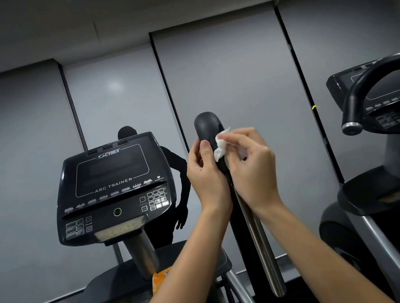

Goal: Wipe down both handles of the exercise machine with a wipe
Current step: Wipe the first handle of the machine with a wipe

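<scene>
A black upright handle [208, 127] of the exercise machine rises in the middle of the view, on a silver bar [258, 242]. My left hand [207, 175] grips the handle from the left, thumb up along it. My right hand [251, 165] pinches a crumpled white wipe [221, 146] and presses it against the right side of the handle, just below its rounded top. The machine's other handle is out of view.
The machine's black console [115, 187] with screen and buttons stands to the left on a grey post. An orange packet [160, 280] lies on the tray below it. A second machine [385, 108] with a curved black handlebar stands at the right. Grey blinds fill the wall behind.
</scene>
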Motion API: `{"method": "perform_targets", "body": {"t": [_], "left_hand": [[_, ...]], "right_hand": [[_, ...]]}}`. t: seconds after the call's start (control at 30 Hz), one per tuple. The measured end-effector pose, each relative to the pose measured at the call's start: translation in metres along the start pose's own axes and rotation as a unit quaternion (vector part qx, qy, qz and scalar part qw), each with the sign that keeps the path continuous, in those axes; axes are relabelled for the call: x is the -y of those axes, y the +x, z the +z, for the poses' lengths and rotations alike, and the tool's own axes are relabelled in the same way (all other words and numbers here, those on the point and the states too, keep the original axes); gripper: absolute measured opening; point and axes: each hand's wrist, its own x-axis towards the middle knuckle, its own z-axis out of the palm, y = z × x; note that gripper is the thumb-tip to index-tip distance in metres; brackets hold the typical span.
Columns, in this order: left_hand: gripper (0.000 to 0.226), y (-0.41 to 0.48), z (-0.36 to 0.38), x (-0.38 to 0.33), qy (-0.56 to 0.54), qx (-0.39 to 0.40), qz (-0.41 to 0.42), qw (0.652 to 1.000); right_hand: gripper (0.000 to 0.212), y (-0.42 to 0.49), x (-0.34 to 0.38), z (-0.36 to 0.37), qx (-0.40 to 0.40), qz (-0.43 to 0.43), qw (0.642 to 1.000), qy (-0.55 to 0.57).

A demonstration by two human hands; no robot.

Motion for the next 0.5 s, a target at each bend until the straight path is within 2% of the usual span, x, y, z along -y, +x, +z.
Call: {"method": "perform_targets", "body": {"t": [0.13, 0.23, 0.33, 0.43, 0.5], "left_hand": [[0.037, 0.002, -0.003, -0.002, -0.024, 0.006, -0.02, 0.999], [0.034, 0.005, -0.006, -0.004, -0.02, 0.011, -0.034, 0.999], [0.033, 0.006, -0.008, -0.009, 0.007, 0.024, -0.042, 0.999], [0.031, 0.007, -0.009, -0.014, 0.007, 0.029, -0.057, 0.998], [0.031, 0.009, -0.007, -0.018, 0.004, 0.025, -0.063, 0.998]], "right_hand": [[0.012, 0.032, 0.003, 0.013, 0.0, 0.007, 1.0, -0.01], [0.013, 0.052, 0.001, 0.017, 0.006, 0.048, 0.999, 0.001], [0.013, 0.067, -0.006, 0.021, 0.02, 0.139, 0.989, 0.051], [0.008, 0.077, -0.016, 0.025, 0.024, 0.244, 0.96, 0.132], [0.003, 0.073, -0.02, 0.023, 0.024, 0.281, 0.948, 0.148]]}}
